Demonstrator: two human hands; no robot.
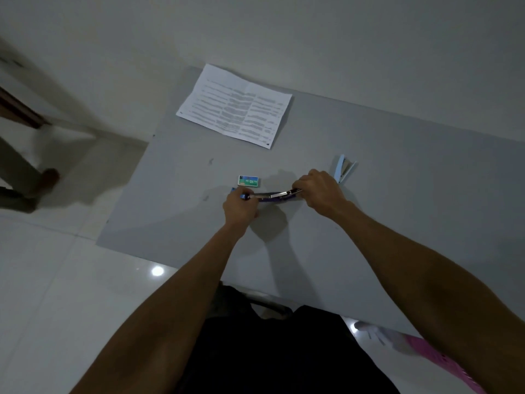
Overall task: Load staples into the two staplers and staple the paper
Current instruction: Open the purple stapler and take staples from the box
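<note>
The left hand [240,204] and the right hand [318,191] each grip one end of the dark blue stapler with its silver metal track [274,195] just above the grey table [397,194], so they should hold it steady and level while the staples go in.

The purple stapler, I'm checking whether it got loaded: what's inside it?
The purple stapler is swung open between the left hand and right hand, showing its metal rail. Whether staples sit in it is too small and dim to tell; the hands cover both ends.
</note>
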